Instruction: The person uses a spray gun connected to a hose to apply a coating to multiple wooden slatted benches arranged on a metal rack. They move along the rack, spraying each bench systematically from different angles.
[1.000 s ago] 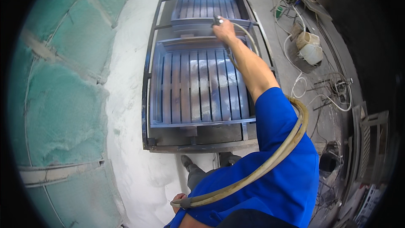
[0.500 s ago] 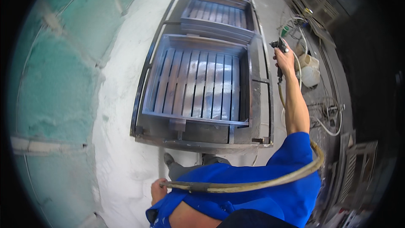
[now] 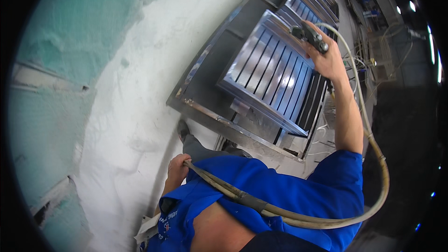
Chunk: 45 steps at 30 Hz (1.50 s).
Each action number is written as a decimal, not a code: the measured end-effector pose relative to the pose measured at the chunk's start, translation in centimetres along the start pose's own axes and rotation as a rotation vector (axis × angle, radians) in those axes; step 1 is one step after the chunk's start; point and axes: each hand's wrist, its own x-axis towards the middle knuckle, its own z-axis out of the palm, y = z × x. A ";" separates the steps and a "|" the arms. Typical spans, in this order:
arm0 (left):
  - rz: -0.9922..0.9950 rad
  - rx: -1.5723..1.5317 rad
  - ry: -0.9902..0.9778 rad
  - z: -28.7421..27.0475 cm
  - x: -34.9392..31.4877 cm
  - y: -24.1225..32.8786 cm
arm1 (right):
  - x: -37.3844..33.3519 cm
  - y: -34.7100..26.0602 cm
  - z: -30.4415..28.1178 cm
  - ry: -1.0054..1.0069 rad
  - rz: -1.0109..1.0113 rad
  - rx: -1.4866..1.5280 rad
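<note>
My right hand [image 3: 328, 58] is closed round a spray gun [image 3: 308, 36], held above the far right corner of a slatted metal tray [image 3: 275, 72]. The gun's nozzle points left. From the gun a pale hose [image 3: 380, 191] loops down on my right and crosses in front of my body. My left hand [image 3: 178, 168] grips that hose by my left hip. The tray is shallow and shiny, with dark gaps between its slats, and rests on a dark metal frame [image 3: 205, 112].
Behind the first tray, another slatted tray [image 3: 301, 5] sits on the frame. Powdery white floor [image 3: 140, 112] runs along the left, beside a green sheet wall [image 3: 60, 126]. Cables and racks [image 3: 380, 60] stand at the right. My foot [image 3: 183, 130] is close to the frame's near edge.
My right hand has brought the spray gun from beside the frame to over the tray, its hose rising with it. The view has turned, so the frame now slants to the right.
</note>
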 end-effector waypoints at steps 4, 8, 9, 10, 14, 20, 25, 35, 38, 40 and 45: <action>-0.084 -0.006 -0.025 -1.4 -1.2 -0.9 | 11.4 -3.6 4.2 0.009 -0.413 -0.375; -0.257 -0.054 -0.062 -1.8 -3.2 -1.4 | 22.9 -4.7 7.3 -0.134 -0.216 -0.589; -0.276 -0.056 -0.072 -1.7 -3.6 -1.5 | 25.2 -4.7 7.9 -0.155 -0.157 -0.639; -0.298 -0.052 -0.109 -1.7 -4.0 -1.6 | 27.4 -4.6 8.9 -0.176 -0.096 -0.693; -0.295 -0.094 -0.070 -1.5 -4.9 -1.8 | 31.2 -4.5 11.3 -0.346 0.087 -0.748; -0.291 -0.119 -0.105 -1.6 -4.5 -2.2 | 24.1 -12.8 13.4 -0.618 0.136 -0.540; -0.267 -0.109 -0.106 -1.5 -3.9 -2.6 | 14.5 -22.5 13.2 -0.704 0.250 -0.581; -0.208 -0.081 -0.162 -1.1 -4.7 -3.1 | 13.5 -22.0 10.6 -0.566 0.166 -0.575; -0.220 -0.055 -0.180 -0.6 -5.7 -2.6 | 20.5 -18.0 9.5 -0.490 0.086 -0.663; -0.191 -0.052 -0.162 -0.4 -6.2 -2.4 | 24.7 -15.1 8.2 -0.408 0.122 -0.713; -0.214 -0.066 -0.150 -0.1 -7.0 -2.6 | 30.6 -11.8 8.8 -0.490 0.067 -0.577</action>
